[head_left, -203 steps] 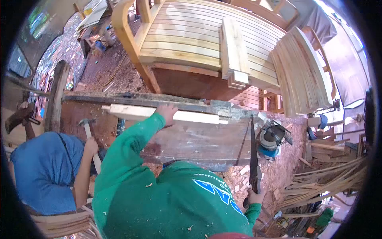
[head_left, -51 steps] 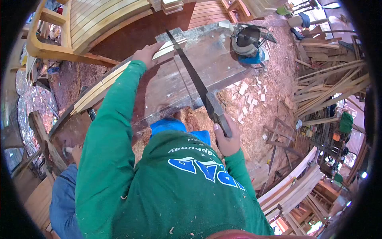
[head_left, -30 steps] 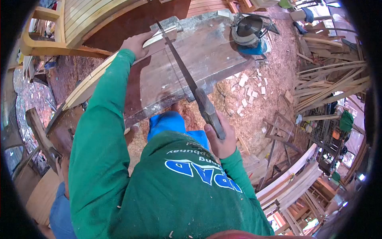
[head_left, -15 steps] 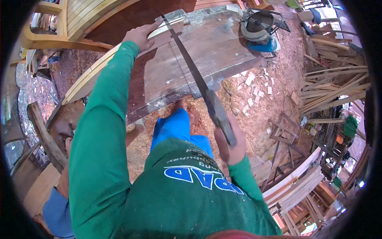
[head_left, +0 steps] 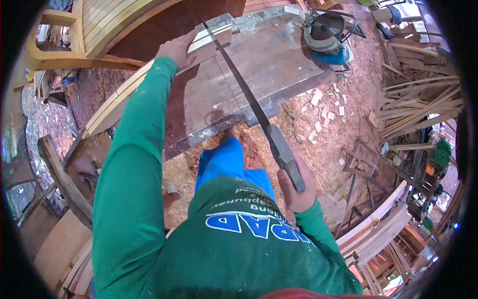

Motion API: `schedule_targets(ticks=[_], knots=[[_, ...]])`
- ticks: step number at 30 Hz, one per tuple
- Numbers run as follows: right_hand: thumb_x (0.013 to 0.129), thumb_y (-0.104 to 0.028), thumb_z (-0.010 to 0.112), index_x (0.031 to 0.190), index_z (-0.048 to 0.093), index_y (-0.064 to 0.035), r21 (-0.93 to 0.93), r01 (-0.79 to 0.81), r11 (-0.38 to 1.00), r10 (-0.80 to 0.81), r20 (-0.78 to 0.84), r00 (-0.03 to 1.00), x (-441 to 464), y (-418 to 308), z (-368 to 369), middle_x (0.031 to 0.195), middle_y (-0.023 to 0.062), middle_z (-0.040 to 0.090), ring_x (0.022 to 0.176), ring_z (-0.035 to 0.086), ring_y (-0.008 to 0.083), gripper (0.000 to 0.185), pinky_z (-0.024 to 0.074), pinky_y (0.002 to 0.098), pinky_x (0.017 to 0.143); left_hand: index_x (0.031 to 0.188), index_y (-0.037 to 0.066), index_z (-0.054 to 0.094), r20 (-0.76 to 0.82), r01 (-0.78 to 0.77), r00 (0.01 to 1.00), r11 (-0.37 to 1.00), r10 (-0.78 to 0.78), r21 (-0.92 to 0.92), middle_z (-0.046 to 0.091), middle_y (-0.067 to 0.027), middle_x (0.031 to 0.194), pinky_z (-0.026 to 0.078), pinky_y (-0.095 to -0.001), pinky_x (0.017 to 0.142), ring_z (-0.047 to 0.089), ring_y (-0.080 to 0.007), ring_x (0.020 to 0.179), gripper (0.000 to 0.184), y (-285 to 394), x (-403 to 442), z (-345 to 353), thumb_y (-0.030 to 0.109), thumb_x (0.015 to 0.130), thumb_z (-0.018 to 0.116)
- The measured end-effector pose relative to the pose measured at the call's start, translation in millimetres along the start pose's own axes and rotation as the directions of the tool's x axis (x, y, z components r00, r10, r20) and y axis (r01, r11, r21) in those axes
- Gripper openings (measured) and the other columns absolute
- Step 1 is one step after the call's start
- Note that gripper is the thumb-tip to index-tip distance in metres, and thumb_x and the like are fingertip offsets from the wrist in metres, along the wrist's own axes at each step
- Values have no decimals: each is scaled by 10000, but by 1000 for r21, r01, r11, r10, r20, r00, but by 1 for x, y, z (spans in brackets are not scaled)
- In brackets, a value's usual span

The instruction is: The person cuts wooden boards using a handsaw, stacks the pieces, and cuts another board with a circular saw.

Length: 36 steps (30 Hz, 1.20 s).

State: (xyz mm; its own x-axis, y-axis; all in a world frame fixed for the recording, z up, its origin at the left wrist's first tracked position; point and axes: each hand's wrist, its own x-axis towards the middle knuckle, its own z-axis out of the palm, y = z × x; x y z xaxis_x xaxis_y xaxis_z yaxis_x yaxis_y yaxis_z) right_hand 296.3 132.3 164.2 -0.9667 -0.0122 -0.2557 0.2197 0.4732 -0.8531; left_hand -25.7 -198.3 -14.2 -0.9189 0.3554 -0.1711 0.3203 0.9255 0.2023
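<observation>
Right hand (head_left: 303, 187) clamped on saw (head_left: 252, 99), probably stiff, light; grip by handle (head_left: 282, 151). Left hand (head_left: 177, 51) clamped on wood (head_left: 118, 98), probably rigid.

Pale wood strips (head_left: 113, 105) on a brown workbench (head_left: 259, 62)

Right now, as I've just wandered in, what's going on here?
A person in a green top is at a workbench with a handsaw. The right hand grips its handle, while the left hand lies over the pale wooden strips. The blade reaches across the strips near the bench's far edge; I can't tell whether it has cut into them. A circular saw sits toward the bench's right end.
</observation>
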Motion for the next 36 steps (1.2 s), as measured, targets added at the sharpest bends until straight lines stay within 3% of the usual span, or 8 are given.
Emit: schedule_targets(ticks=[9, 13, 19, 22, 26, 29, 34, 36], knots=[[960, -229, 701, 1403, 581, -53, 226, 186, 956, -162, -122, 979, 180, 9, 88, 1105, 260, 713, 1017, 727, 420, 492, 577, 441, 853, 1411, 199, 486, 24, 52, 998, 998, -53, 27, 721, -170, 1225, 570, -545, 925, 706, -397, 1088, 649, 4, 0, -6, 365, 849, 768], [953, -172, 701, 1410, 567, -55, -25, 142, 990, -144, -95, 985, 80, 11, 47, 1089, 251, 722, 984, 744, 383, 490, 580, 433, 825, 1398, 189, 483, 45, 54, 997, 998, -55, 29, 722, -172, 1217, 570, -547, 923, 708, -405, 1080, 653, 5, 1, -9, 362, 843, 779], [929, -71, 721, 1488, 509, -79, -82, -2, 997, -2, -43, 999, -24, 13, 9, 1196, 185, 729, 1106, 738, 288, 598, 572, 388, 933, 1363, 183, 482, 40, 40, 998, 999, -41, 21, 723, -166, 1193, 576, -539, 904, 710, -396, 1066, 619, 8, 0, -8, 337, 838, 771], [927, -103, 724, 1459, 534, -67, 36, -92, 995, 91, 40, 995, 39, 1, 25, 1172, 192, 736, 1093, 743, 300, 566, 573, 392, 918, 1367, 184, 488, 24, 44, 999, 999, -44, 16, 718, -164, 1214, 574, -540, 908, 707, -396, 1075, 624, 6, -2, -10, 328, 831, 775], [956, -189, 703, 1366, 602, -84, 92, 177, 980, -164, -136, 977, 167, 7, 82, 1060, 237, 723, 964, 715, 440, 435, 582, 454, 819, 1384, 178, 504, 32, 76, 997, 997, -76, -12, 723, -174, 1200, 559, -540, 939, 691, -420, 1105, 654, 10, 0, -11, 326, 818, 797], [964, -203, 701, 1370, 607, -110, 71, 182, 981, -168, -164, 972, 186, -4, 92, 1069, 241, 712, 945, 687, 473, 427, 579, 482, 808, 1376, 182, 508, 22, 64, 998, 998, -65, 18, 725, -172, 1198, 567, -541, 921, 700, -409, 1091, 649, 7, 0, -9, 333, 817, 800], [944, -168, 724, 1402, 566, -36, 129, 99, 987, -83, -127, 988, 49, 38, 56, 1091, 226, 725, 985, 733, 401, 501, 586, 436, 843, 1367, 190, 508, 44, 76, 996, 997, -76, 6, 729, -168, 1181, 566, -538, 921, 702, -400, 1089, 643, 7, 4, -6, 334, 817, 807], [921, -104, 745, 1400, 569, 22, 91, 31, 995, -19, -137, 990, -7, 30, 32, 1101, 208, 742, 968, 762, 249, 526, 583, 357, 833, 1367, 195, 509, 47, 72, 996, 997, -72, 10, 730, -172, 1167, 563, -538, 926, 702, -399, 1090, 649, 12, 2, -6, 347, 813, 811]])
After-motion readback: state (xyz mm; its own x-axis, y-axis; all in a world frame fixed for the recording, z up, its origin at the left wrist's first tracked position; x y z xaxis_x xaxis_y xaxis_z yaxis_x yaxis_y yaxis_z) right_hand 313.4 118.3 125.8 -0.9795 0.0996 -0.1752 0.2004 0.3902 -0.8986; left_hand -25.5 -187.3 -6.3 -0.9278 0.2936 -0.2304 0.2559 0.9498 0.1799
